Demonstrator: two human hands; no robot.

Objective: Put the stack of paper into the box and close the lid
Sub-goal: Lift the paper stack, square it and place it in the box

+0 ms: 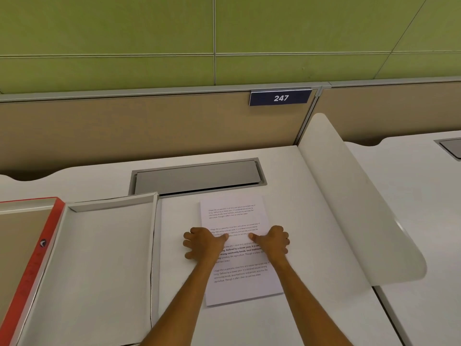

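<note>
- both hands bracketed the stack of paper (238, 248) on the white worktop (311, 245): the left hand (203, 242) at its left edge, the right hand (274, 239) at its right edge, thumbs pressed on the top sheet, fingers curled down beside the edges.
- whether either grasp had closed under the sheets could not be told.
- the step looked like the pick-up; nothing had gone into the box (104, 258) yet.
- the open box lay just left of the stack, its red-sided lid (35, 258) further left.
- the next move likely called for lifting over the box's near wall.
- a curved divider (359, 216) hemmed the right side; the route leftward lay clear.
</note>
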